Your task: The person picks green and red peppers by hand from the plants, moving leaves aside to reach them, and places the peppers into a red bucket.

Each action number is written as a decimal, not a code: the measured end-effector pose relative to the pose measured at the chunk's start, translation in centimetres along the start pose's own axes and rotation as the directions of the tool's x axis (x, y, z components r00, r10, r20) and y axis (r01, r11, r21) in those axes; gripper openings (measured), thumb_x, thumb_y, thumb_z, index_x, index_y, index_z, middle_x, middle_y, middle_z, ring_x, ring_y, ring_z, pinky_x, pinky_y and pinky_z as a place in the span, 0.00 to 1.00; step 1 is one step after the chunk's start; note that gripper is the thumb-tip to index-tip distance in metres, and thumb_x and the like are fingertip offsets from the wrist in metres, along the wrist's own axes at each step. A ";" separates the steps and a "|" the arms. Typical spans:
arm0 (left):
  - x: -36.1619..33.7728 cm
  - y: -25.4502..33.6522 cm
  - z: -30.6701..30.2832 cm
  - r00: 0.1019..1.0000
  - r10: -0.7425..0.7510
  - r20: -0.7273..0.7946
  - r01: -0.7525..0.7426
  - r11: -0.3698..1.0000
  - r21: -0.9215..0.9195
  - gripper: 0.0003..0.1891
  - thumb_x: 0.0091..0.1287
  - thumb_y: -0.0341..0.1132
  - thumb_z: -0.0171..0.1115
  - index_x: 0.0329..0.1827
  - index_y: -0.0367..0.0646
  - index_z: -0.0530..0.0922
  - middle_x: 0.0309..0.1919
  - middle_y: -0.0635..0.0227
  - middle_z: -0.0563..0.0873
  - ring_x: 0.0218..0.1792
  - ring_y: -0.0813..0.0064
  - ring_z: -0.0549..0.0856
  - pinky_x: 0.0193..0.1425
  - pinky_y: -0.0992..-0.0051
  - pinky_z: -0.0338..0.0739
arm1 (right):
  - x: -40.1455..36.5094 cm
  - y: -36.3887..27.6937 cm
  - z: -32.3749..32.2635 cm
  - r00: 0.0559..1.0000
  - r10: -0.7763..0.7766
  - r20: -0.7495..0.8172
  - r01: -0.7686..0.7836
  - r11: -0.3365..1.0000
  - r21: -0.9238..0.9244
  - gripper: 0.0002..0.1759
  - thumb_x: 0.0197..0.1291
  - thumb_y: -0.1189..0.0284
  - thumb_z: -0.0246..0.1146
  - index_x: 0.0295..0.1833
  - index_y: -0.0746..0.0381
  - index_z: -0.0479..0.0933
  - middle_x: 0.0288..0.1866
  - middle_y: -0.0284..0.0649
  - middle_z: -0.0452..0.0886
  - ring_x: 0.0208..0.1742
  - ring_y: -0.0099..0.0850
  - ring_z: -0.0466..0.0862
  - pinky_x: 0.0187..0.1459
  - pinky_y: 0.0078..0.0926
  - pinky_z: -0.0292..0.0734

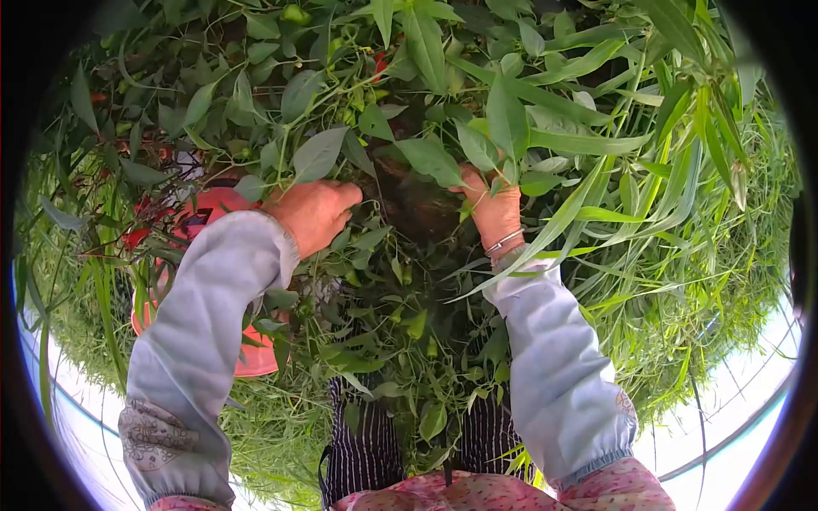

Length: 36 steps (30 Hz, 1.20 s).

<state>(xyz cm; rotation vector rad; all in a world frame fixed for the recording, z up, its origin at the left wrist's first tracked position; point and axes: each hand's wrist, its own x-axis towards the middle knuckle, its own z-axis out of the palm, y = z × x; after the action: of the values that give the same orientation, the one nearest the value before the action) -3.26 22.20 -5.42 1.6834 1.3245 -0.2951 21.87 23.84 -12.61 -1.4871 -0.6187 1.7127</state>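
My left hand (313, 215) reaches into the leafy pepper plants (319, 153), its fingers curled, beside a large leaf; what it may hold is hidden. My right hand (490, 204), with a bracelet (504, 242) at the wrist, is among the leaves to the right, its fingertips partly covered by foliage. Whether it grips a stem is not clear. A small red pepper (379, 66) hangs above and between the hands. Green peppers (296, 14) show near the top.
A pinkish-red container (256, 362) stands behind my left forearm, partly covered by leaves. Long grass blades (588, 204) cross beside my right wrist. Striped trousers (366, 439) show below, between the sleeves. Thick grass (733, 298) grows at the right.
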 end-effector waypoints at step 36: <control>-0.5 -5.0 -4.2 0.971 -0.171 -0.170 0.146 0.978 -0.150 0.10 0.59 0.34 0.62 0.44 0.48 0.78 0.26 0.58 0.83 0.27 0.60 0.81 0.33 0.66 0.74 | 5.3 0.8 3.0 0.998 -0.053 0.033 0.060 0.677 -0.734 0.21 0.53 0.62 0.61 0.51 0.59 0.74 0.42 0.51 0.81 0.42 0.51 0.80 0.44 0.37 0.76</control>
<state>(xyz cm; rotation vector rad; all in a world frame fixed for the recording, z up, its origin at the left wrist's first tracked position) -9.18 25.02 -5.43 1.5203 1.5831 -0.1414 18.66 27.96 -15.79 -1.9614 -1.4797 1.4716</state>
